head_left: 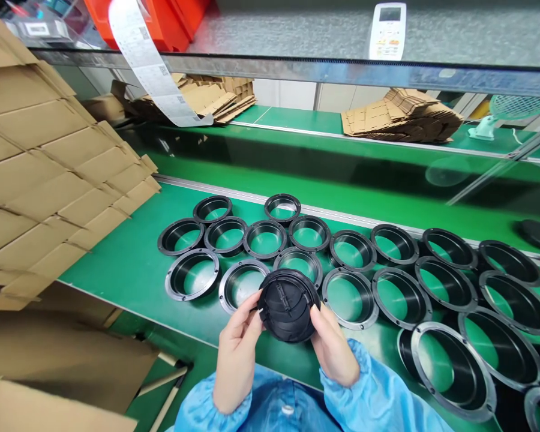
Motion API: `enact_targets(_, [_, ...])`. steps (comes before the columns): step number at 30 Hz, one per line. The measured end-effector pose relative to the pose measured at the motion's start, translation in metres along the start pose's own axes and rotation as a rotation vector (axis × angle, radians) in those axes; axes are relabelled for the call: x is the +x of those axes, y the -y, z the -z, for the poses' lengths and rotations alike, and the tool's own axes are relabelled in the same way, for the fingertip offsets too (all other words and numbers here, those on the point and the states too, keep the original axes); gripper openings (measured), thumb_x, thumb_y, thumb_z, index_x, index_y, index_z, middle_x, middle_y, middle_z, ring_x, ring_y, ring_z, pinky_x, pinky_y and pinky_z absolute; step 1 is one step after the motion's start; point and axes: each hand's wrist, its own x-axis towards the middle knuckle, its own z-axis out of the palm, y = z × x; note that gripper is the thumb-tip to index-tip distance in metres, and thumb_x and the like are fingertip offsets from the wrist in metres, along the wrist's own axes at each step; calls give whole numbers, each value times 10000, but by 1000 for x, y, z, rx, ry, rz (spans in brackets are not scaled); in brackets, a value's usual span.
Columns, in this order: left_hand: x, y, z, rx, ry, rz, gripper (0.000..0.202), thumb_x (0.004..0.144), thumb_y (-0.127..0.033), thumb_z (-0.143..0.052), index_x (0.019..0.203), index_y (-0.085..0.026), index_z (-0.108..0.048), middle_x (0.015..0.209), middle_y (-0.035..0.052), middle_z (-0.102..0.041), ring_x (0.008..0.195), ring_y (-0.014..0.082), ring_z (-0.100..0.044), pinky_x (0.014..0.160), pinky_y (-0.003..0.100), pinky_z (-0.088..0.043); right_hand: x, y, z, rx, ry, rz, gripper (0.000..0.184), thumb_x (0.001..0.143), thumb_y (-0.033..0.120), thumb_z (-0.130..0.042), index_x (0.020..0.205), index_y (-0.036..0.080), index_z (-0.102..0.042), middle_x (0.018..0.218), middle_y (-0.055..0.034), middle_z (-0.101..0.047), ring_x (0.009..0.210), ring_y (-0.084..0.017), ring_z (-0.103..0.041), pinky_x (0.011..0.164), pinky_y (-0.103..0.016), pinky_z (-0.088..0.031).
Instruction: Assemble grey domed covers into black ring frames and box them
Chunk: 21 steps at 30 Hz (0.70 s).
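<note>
Both my hands hold one round black plastic part with a ribbed face, just above the green table's near edge. My left hand grips its left rim with the fingers curled round it. On the right rim my right hand pinches the part between thumb and fingers. Light blue sleeves cover both wrists. Right behind the held part, several black plastic rings lie flat in rows on the green surface, the nearest ring just beyond my left fingers.
A stack of flat cardboard boxes fills the left side. More folded cardboard lies on the far green bench. A strip of white labels hangs from the shelf above, where a white remote stands. A small fan sits at far right.
</note>
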Motion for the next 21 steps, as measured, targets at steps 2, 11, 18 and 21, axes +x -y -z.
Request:
enact_targets(2, [0, -2, -2, -8, 8, 4, 500, 849, -528, -830, 1279, -298, -716, 1296, 45, -719, 1211, 219, -654, 986, 203, -553, 0, 1, -1, 19, -29, -17, 450, 930, 586, -693, 1280, 309, -748, 1391, -33, -683, 1370, -279, -550, 1222, -464, -401])
enact_targets(11, [0, -6, -1, 14, 8, 22, 581, 839, -562, -828, 1324, -275, -692, 1194, 68, -739, 1041, 189, -663, 913, 216, -575, 3, 4, -5, 117, -100, -119, 482, 863, 619, -758, 1242, 322, -765, 1384, -21, -688, 1436, -292, -486, 1249, -479, -354])
enact_targets(18, [-1, -8, -2, 46, 3, 23, 606, 833, -579, -821, 1328, -257, -688, 1068, 66, -734, 896, 165, -621, 840, 212, -577, 5, 3, -5, 162, -144, -137, 491, 818, 619, -805, 1206, 318, -780, 1334, -21, -717, 1436, -288, -488, 1248, -485, -359])
enact_targets(21, [-2, -10, -3, 81, -4, 1, 596, 839, -577, -812, 1322, -249, -695, 931, 49, -711, 839, 160, -604, 822, 215, -576, 6, 3, -6, 197, -162, -153, 482, 805, 613, -820, 1187, 320, -788, 1314, -28, -728, 1421, -287, -509, 1255, -493, -351])
